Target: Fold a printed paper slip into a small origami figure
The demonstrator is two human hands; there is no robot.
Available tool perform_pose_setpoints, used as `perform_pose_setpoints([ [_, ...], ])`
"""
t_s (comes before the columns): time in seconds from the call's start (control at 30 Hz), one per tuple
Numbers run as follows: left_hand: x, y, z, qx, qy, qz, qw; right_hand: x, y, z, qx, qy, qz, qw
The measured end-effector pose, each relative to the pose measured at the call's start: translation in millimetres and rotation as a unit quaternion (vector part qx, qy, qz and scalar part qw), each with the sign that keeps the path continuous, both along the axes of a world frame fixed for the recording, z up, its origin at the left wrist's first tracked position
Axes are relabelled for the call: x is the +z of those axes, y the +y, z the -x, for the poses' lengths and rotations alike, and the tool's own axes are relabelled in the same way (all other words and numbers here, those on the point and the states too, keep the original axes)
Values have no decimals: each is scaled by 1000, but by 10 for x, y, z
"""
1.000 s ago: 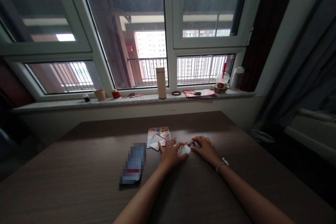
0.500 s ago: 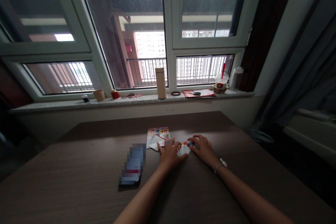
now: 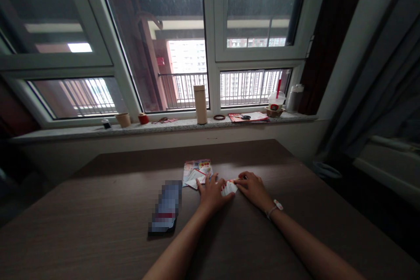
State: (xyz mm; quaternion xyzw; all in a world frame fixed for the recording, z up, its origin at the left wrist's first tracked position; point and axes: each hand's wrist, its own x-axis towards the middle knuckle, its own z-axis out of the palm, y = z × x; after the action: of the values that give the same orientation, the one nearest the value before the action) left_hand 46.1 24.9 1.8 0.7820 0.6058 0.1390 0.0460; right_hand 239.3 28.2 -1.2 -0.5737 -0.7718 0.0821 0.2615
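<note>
"Right hand (image 3: 253, 189) has come a little nearer the person's body since the earlier frame, and the blue-and-yellow patch under its fingertips is mostly out of sight."

"What does that mean for the work?"

"My reading is that the paper's coloured end is being turned over or pressed down, because more white shows there. I can't tell if the crease is finished."

"Where is that white paper (image 3: 229, 189)?"

"To the right of the phone (image 3: 166, 208), well apart from it, lying between the 2 hands."

"And how do they stand?"

"Left hand (image 3: 211, 194), on the phone's right, is spread wide, palm down, thumb and forefinger straddling the paper. Right hand, farther right of the phone, is narrow: thumb and fingers close together on the paper's far corner. How hard it pinches, I can't tell."

"Anything beside them?"

"1 printed flyer (image 3: 193, 167), just off the phone's far end, with a folded white piece (image 3: 196, 176) on top."
</note>
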Motion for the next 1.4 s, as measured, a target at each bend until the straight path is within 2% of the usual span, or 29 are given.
perform_pose_setpoints([
  [0.27, -30, 13, 8, -2, -1, -5, 1000, -7, -1, -8, 2, 6, 1, 1000],
  [0.77, 11, -21, -10, 3, -21, -4, 1000, 12, -19, -5, 0, -17, -5, 1000],
  [1.0, 8, -16, -3, -3, -24, -3, 1000, -8, 1, -7, 5, 9, 4, 1000],
  [1.2, 6, -10, 16, -4, -25, -5, 1000, -61, 15, -80, -14, 91, -7, 996],
  [1.33, 54, -25, 8, 0, -19, 7, 1000, -49, -41, -122, 9, 84, -1, 996],
  [1.4, 77, -32, 0, 3, -13, 19, 1000, -26, -74, -118, -4, 74, 10, 997],
])
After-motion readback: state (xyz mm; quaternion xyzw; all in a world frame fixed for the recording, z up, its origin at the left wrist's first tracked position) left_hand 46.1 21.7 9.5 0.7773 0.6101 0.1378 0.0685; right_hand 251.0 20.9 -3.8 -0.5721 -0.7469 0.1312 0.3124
